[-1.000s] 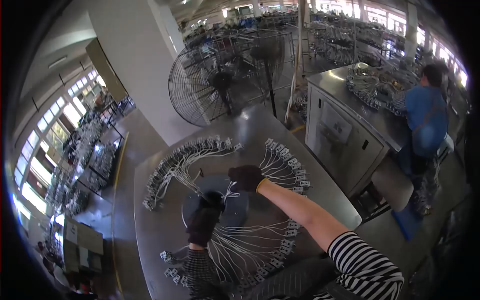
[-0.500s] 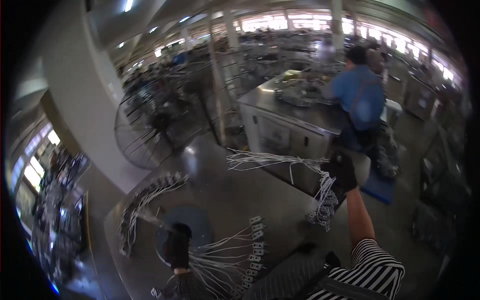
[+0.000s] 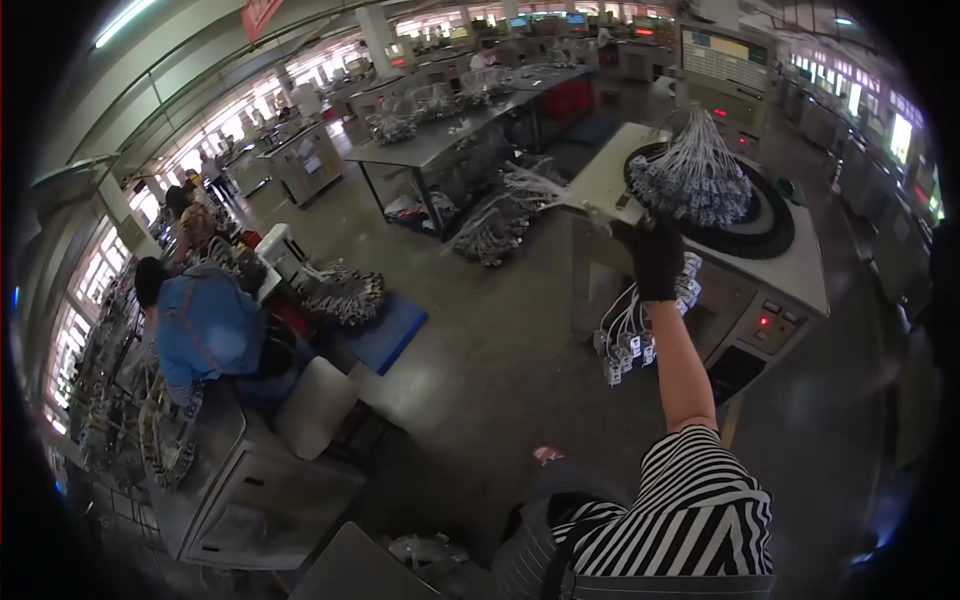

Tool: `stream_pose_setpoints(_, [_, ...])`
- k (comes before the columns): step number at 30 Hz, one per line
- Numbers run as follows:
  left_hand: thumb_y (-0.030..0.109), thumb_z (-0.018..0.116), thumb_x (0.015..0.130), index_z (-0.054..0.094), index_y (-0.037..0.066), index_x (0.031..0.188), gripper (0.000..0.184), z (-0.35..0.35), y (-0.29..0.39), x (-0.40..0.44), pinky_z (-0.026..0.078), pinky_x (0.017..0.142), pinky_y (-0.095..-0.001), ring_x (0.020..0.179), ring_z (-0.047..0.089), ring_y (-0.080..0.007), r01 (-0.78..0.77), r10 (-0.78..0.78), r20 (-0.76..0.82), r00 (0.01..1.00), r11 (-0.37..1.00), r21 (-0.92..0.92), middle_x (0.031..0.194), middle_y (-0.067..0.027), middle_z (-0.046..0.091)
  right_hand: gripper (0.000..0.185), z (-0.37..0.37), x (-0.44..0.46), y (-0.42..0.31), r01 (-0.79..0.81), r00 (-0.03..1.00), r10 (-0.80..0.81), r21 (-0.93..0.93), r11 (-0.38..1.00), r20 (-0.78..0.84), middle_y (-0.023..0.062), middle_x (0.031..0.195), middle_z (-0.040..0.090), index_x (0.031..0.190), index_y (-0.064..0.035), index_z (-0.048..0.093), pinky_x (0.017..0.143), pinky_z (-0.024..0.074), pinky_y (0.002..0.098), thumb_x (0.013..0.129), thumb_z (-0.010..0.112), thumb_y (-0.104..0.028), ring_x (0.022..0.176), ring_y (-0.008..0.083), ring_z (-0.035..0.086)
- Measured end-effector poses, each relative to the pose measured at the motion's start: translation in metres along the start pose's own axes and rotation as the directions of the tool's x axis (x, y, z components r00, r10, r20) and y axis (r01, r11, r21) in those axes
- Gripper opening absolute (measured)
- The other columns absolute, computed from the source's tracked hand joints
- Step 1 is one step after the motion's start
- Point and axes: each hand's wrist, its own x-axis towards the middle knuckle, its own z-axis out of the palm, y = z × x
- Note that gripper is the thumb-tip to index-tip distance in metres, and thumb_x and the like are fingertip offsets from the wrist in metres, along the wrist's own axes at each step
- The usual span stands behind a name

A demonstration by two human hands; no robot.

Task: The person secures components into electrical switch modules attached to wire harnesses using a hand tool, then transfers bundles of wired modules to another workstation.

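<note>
Curled around a connector-tipped white wire bundle (image 3: pixel 626 318), the gloved right hand (image 3: pixel 655 258) grips it toward three o'clock of the view, connectors (image 3: pixel 635 347) dangling at the hand's seven. At its one o'clock, a wire heap (image 3: pixel 697 182) sits on a black disc (image 3: pixel 776 232); at nine, a person in blue (image 3: pixel 212 322) faces away.

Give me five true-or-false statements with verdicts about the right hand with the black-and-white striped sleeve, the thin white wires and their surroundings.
The right hand grips a bundle of thin white wires. True.
That hand is bare. False: it wears a dark glove.
Small silvery-white connectors hang below it. True.
The left hand grips wires too. False: the left hand is out of view.
A cone-shaped heap of white wires stands on a round dark base atop a pale-topped table. True.
</note>
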Motion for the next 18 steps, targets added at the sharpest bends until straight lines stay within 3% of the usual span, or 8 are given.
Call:
stream_pose_setpoints(2, [0.023,0.059,0.093,0.062,0.008,0.102,0.018,0.014,0.002,0.019,0.05,0.078,-0.0427,0.091,0.061,-0.0298,-0.032,0.033,0.027,0.999,0.998,-0.045,0.098,-0.0138,0.062,0.045,-0.005,0.047,0.092,-0.045,0.996,0.06,0.197,0.979,-0.071,0.011,0.077,0.066,0.083,-0.0063,0.061,0.063,0.048,0.0436,0.072,0.085,-0.043,0.073,0.032,0.065])
stream_pose_setpoints(6, [0.023,0.058,0.094,0.061,0.008,0.106,0.02,0.064,0.029,0.077,0.049,0.079,-0.0424,0.094,0.06,-0.0292,-0.084,0.09,0.033,0.995,0.985,-0.15,0.101,-0.0134,0.062,0.036,-0.066,0.146,0.084,0.003,0.968,-0.051,-0.194,0.981,-0.247,0.0078,0.071,0.061,0.079,-0.0049,0.059,0.067,0.0461,0.0402,0.076,0.085,-0.03,0.069,0.0273,0.06])
stream_pose_setpoints(7, [0.024,0.057,0.095,0.061,0.008,0.106,0.02,0.076,0.038,0.09,0.049,0.08,-0.0423,0.095,0.06,-0.029,-0.091,0.097,0.025,0.995,0.981,-0.172,0.102,-0.0134,0.061,0.034,-0.054,0.189,0.172,0.105,0.973,-0.006,0.421,0.901,-0.229,0.0085,0.069,0.059,0.079,-0.006,0.059,0.07,0.0454,0.0403,0.08,0.081,-0.032,0.069,0.0286,0.058])
stream_pose_setpoints(8, [0.024,0.057,0.095,0.061,0.008,0.107,0.02,0.083,0.038,0.099,0.049,0.08,-0.0422,0.095,0.06,-0.0289,-0.093,0.097,0.014,0.995,0.977,-0.194,0.103,-0.0133,0.061,0.034,-0.058,0.205,0.16,0.117,0.972,-0.016,0.427,0.897,-0.234,0.0085,0.069,0.059,0.079,-0.006,0.059,0.07,0.0454,0.0403,0.08,0.081,-0.032,0.069,0.0286,0.058])
stream_pose_setpoints(10, [0.024,0.057,0.095,0.06,0.008,0.109,0.021,0.103,0.047,0.109,0.049,0.081,-0.0421,0.097,0.06,-0.0286,-0.075,0.073,-0.019,0.997,0.969,-0.233,0.105,-0.0131,0.061,0.037,-0.07,0.25,0.116,-0.023,0.939,-0.111,-0.382,0.924,-0.324,0.0096,0.071,0.06,0.079,-0.0053,0.059,0.07,0.0451,0.0416,0.083,0.078,-0.037,0.072,0.0301,0.059])
stream_pose_setpoints(12, [0.024,0.056,0.096,0.06,0.008,0.11,0.022,0.117,0.057,0.091,0.049,0.082,-0.0419,0.098,0.059,-0.0282,-0.016,-0.002,-0.067,0.998,0.964,-0.265,0.106,-0.0129,0.061,0.036,-0.061,0.319,0.175,0.05,0.971,-0.124,-0.335,0.941,-0.203,0.0125,0.081,0.064,0.087,-0.0073,0.066,0.075,0.0461,0.0439,0.09,0.068,-0.044,0.083,0.0318,0.063])
stream_pose_setpoints(14, [0.024,0.055,0.096,0.059,0.008,0.112,0.023,0.124,0.067,0.046,0.049,0.083,-0.0418,0.099,0.059,-0.0279,0.073,-0.116,-0.133,0.984,0.954,-0.292,0.108,-0.0128,0.06,0.038,-0.038,0.411,0.277,0.506,0.665,-0.736,-0.651,0.566,-0.124,0.0151,0.091,0.065,0.095,-0.012,0.071,0.08,0.0463,0.046,0.097,0.057,-0.047,0.091,0.0323,0.063])
stream_pose_setpoints(18, [0.025,0.054,0.097,0.059,0.007,0.115,0.025,0.158,0.11,-0.044,0.049,0.084,-0.0415,0.102,0.058,-0.0273,0.221,-0.34,-0.281,0.897,0.898,-0.38,0.112,-0.0124,0.06,0.042,0.007,0.533,0.367,0.193,0.965,-0.261,-0.74,0.644,0.024,0.016,0.094,0.065,0.103,-0.0139,0.071,0.081,0.048,0.0479,0.102,0.046,-0.047,0.09,0.0348,0.062])
